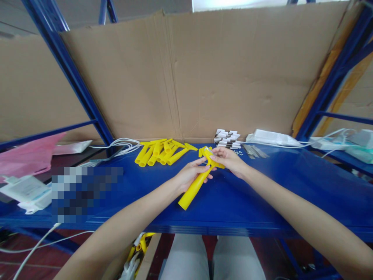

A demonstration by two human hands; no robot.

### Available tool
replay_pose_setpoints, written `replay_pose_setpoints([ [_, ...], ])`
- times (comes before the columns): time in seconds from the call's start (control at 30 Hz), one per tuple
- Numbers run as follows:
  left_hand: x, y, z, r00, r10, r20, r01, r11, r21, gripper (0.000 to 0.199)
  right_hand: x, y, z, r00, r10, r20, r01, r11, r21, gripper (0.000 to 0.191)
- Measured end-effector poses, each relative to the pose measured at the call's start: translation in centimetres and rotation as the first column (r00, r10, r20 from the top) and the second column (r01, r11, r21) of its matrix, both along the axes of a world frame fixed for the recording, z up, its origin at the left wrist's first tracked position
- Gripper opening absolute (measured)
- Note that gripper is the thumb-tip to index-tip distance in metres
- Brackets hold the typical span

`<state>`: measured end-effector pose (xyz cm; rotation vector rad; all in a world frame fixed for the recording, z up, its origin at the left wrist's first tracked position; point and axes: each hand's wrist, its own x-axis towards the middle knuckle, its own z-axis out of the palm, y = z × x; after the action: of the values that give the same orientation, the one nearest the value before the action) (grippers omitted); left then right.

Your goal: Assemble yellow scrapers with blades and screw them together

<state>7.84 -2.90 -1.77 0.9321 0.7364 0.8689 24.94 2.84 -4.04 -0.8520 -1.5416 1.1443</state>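
Observation:
A yellow plastic handle [190, 195] with a hollow round grip and a wide crosspiece head is held tilted above the blue tabletop [239, 202]. My left hand [189, 175] is closed around its neck, with the open tube end pointing down toward me. At the head, my right hand [228, 159] has its fingers closed on the crosspiece. A small shiny bit shows at the top of the head, too small to name. Several similar yellow handles [157, 153] lie in a pile behind my left hand. Thin metal strips [253, 151] rest to the right of my right hand.
Stacked white-and-dark printed cards [227, 138] and a white wrapped packet [272, 138] stand along the cardboard wall [218, 74]. White cables [128, 144] are coiled at the back left, near a pink bag [29, 153]. Under the table, a cardboard box [150, 256] holds yellow pieces.

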Motion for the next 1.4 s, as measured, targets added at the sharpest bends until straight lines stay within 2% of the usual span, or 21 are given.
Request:
replay_pose_setpoints([
  [0.27,-0.1,0.3,-0.3,0.999,-0.030,0.039,0.030,0.999,-0.015,0.054,0.1,-1.3,0.9,0.999,0.010,0.048,-0.010,1.000,-0.011,0.032],
  [0.33,-0.2,0.4,-0.3,0.999,-0.018,0.035,0.019,1.000,-0.018,0.054,0.3,-1.2,1.3,0.995,-0.035,0.097,0.034,0.999,0.013,0.028],
  [0.4,-0.2,0.4,-0.2,1.000,0.007,0.029,-0.007,1.000,-0.022,0.056,1.0,-0.8,1.9,0.973,-0.128,0.192,0.111,0.989,0.096,0.024],
  [0.47,-0.3,0.5,0.0,0.999,0.046,0.025,-0.045,0.998,-0.033,0.057,2.5,-0.5,2.7,0.908,-0.247,0.337,0.168,0.954,0.247,0.020],
  [0.53,-0.4,0.6,0.1,0.997,0.078,0.029,-0.077,0.996,-0.038,0.057,4.6,-0.5,3.3,0.775,-0.310,0.550,0.101,0.921,0.376,0.019],
  [0.6,-0.7,0.9,0.2,0.994,0.104,0.044,-0.103,0.994,-0.024,0.058,6.7,-0.8,3.4,0.618,-0.261,0.741,-0.003,0.943,0.334,0.022],
  [0.67,-1.0,1.2,0.4,0.989,0.135,0.062,-0.135,0.991,0.001,0.059,8.3,-1.2,3.1,0.515,-0.193,0.835,-0.057,0.964,0.259,0.028],
  [0.77,-1.6,1.6,0.8,0.977,0.197,0.081,-0.199,0.980,0.019,0.063,9.4,-1.9,2.3,0.487,-0.217,0.846,-0.087,0.952,0.294,0.034],
  [0.9,-2.1,1.9,1.1,0.966,0.248,0.077,-0.250,0.968,0.017,0.068,8.9,-2.5,1.3,0.497,-0.186,0.848,-0.164,0.939,0.302,0.031],
  [1.07,-2.3,2.2,0.9,0.956,0.289,0.048,-0.290,0.957,0.026,0.068,8.9,-3.2,0.5,0.481,-0.274,0.833,-0.125,0.919,0.375,0.021],
  [1.2,-2.4,2.2,0.8,0.942,0.334,0.027,-0.335,0.940,0.066,0.062,10.1,-3.7,1.0,0.463,-0.321,0.826,-0.043,0.923,0.383,0.016],
  [1.4,-2.4,1.8,1.4,0.915,0.404,0.024,-0.404,0.909,0.107,0.065,11.0,-4.1,2.0,0.418,-0.450,0.789,0.023,0.874,0.486,0.014],
])
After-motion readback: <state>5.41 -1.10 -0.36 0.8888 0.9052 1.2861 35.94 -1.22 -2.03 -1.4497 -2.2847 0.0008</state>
